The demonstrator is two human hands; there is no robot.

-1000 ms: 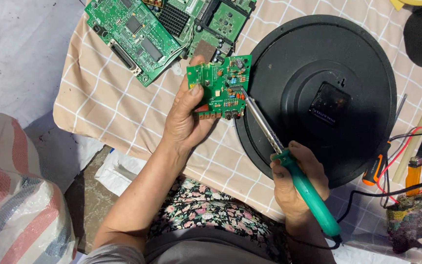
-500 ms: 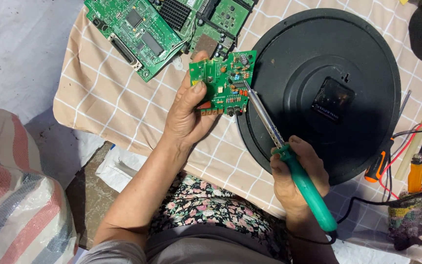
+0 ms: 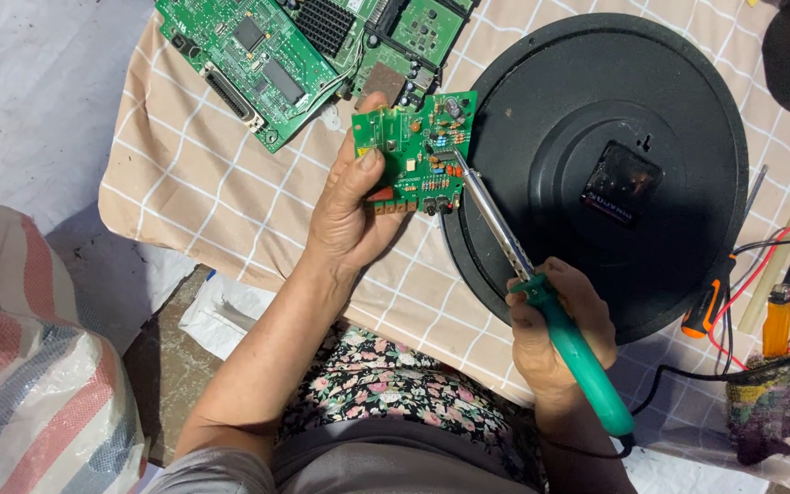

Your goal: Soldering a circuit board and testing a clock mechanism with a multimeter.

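At frame centre, the left hand (image 3: 349, 215) has raised the small green circuit board (image 3: 413, 151) slightly, grip clenched on it; the right hand (image 3: 555, 316) grasps the soldering iron (image 3: 541, 302), tip now touching the board, so soldering appears underway.

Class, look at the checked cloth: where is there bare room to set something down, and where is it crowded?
Free: the checked cloth between the large circuit boards and the left hand; also a strip below the black disc. Crowded: the right edge, with red and black wires, and the top.
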